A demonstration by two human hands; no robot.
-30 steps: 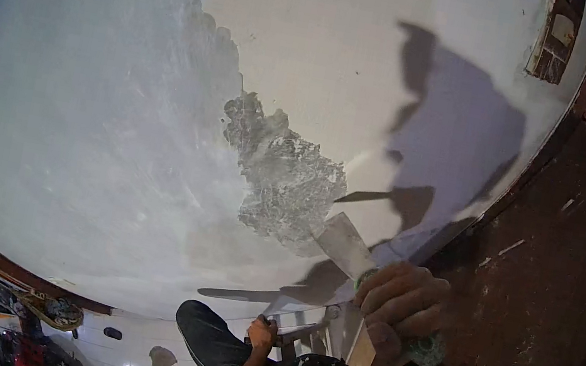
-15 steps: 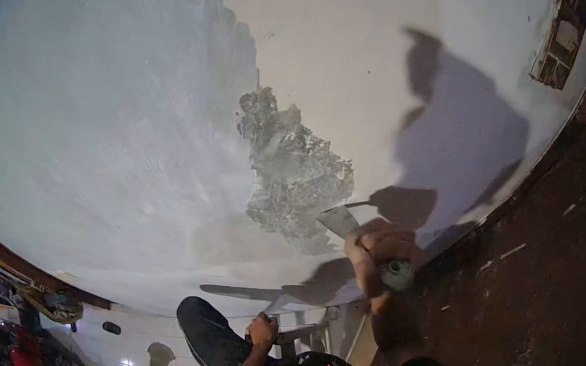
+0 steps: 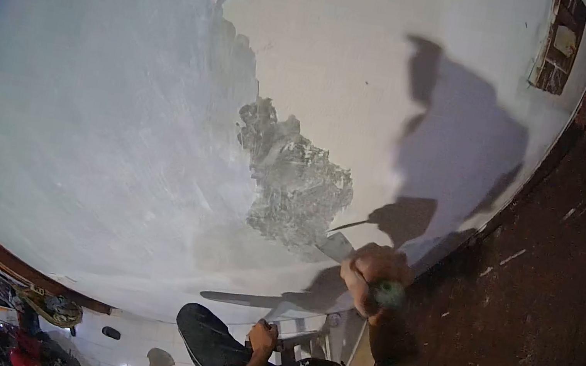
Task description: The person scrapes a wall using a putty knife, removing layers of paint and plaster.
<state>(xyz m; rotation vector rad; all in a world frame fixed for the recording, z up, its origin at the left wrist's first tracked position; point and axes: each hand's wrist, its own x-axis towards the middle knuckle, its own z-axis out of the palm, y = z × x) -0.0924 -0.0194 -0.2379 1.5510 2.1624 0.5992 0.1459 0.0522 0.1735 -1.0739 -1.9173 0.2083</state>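
Note:
My right hand (image 3: 374,276) is closed round a scraper, whose flat metal blade (image 3: 336,246) points up and left near the wall. Beside the blade lies the lower edge of a rough, wet-looking grey patch (image 3: 297,184) on the pale wall (image 3: 331,56). To the patch's left the wall surface is bluish white; to its right it is cream. Low in the view, my left hand (image 3: 263,337) is closed on a dark wide tool or handle beside my knee; its exact shape is unclear.
A framed opening (image 3: 560,46) is at the upper right. Brown floor (image 3: 523,302) with pale scraps lies right. A light-coloured stand or ladder (image 3: 336,339) is by my legs. Cables and clutter (image 3: 55,307) lie lower left. My shadow falls across the wall.
My right hand and the scraper have moved slightly down. The whole view has shifted a little, and the blade appears turned at a different angle.

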